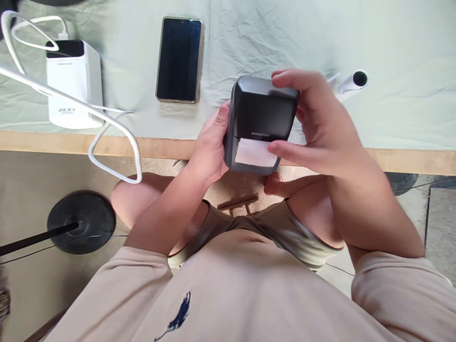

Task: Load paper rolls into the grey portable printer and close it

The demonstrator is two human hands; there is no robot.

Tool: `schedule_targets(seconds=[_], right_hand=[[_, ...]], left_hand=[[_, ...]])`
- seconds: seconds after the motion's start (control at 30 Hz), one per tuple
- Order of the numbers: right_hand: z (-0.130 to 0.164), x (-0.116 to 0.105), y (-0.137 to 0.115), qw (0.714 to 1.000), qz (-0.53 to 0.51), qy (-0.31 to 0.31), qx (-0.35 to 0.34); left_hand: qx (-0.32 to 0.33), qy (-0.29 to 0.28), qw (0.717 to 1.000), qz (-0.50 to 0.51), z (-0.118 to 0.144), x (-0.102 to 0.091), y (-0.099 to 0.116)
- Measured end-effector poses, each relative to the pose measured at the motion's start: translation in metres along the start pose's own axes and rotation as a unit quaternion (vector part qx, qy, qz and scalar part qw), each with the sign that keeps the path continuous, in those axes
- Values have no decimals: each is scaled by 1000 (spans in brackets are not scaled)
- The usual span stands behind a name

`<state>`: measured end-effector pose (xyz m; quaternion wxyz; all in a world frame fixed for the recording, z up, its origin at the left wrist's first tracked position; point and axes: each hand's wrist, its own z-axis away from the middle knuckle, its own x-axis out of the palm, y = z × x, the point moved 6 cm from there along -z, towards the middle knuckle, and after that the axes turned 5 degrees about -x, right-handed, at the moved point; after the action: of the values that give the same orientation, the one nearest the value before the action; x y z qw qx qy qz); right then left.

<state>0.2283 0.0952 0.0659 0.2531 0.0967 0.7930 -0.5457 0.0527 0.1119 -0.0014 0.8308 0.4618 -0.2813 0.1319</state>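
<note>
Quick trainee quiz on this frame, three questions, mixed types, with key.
1. Which hand has its thumb at the white paper on the dark device?
A) left
B) right
C) neither

2. True or false: the phone lies between the dark device and the white tube.

3. Fill in: the white box, with a looped white cable around it, is on the ____ side of the phone as the wearer sees it.

Key:
1. B, the right hand.
2. False; the phone is left of the device, the white tube right.
3. left
</note>
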Motion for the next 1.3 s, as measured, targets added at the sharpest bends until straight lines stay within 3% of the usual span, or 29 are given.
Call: schedule_targets(seconds=[0.07,0.1,0.23,0.3,0.4,0.5,0.6,0.77,0.9,0.97,1.07,1.13,1.23,1.3], right_hand=[[1,-3,-9,998,40,1,-57],[1,-6,-13,994,65,31,-85],[6,-21,-27,952,112,259,-117],[6,-21,-32,940,80,309,-118],[1,-19,-40,952,79,273,-112],[-4,-13,-40,968,213,129,-39],[-2,-4,-30,952,307,3,12],[-1,3,-12,941,329,-52,65],[8,-15,-33,978,201,-8,48],[15,-37,-42,992,87,81,34],[27,-60,-24,965,-130,227,11],[33,-58,6,939,-233,252,-2],[44,-49,45,945,-190,267,9],[50,-43,53,963,-119,243,20]], left_hand=[[9,-5,1000,15,0,0,0],[12,-9,1000,26,-1,1,0],[0,-22,999,36,1,4,0],[-18,-47,998,27,3,9,-1],[-22,-90,996,18,7,14,0],[-2,-114,993,14,9,13,1],[2,-129,992,-5,9,9,0],[11,-139,989,-54,11,8,-2],[1,-117,992,-54,10,6,-3],[1,-108,993,-47,9,5,-2],[6,-109,993,-46,9,3,-1],[9,-109,993,-38,9,3,1],[10,-106,994,-17,9,4,1],[15,-109,994,-13,9,6,2]])
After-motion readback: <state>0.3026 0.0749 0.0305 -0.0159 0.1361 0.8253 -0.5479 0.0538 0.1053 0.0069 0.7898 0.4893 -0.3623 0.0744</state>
